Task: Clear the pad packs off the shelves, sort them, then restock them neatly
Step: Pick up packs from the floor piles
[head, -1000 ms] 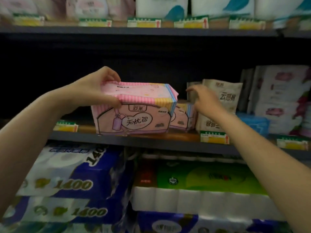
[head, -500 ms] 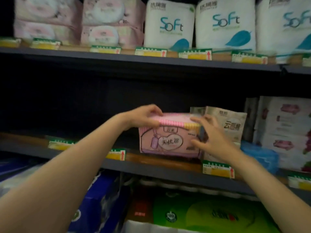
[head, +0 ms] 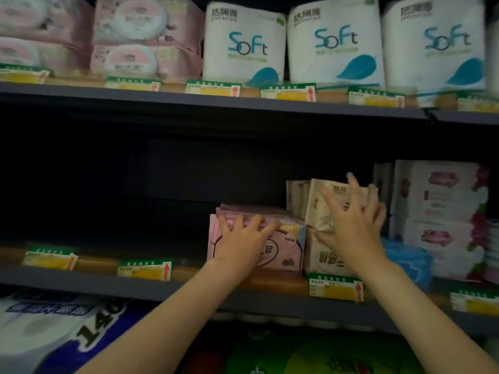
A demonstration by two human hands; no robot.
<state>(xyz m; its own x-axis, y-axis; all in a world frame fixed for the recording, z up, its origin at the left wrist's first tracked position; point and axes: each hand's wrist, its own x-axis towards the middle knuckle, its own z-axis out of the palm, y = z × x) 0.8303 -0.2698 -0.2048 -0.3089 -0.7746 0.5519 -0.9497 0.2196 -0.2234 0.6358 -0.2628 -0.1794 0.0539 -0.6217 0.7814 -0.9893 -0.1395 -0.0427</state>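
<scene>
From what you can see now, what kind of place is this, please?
Most likely a shop aisle, in a supermarket or convenience store. Price tags line the shelf edges, identical Soft tissue packs stand in a row above, and both hands tidy pad packs on the middle shelf.

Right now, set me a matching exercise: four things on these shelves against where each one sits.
Things:
1. pink pad pack
2. beige pad pack
3. Soft tissue rolls
4. blue pack

Places:
A. top shelf
B. middle shelf, under the left hand
C. middle shelf, right of the right hand
D. behind the right hand's spread fingers

Pairs: 1-B, 2-D, 3-A, 4-C
</scene>
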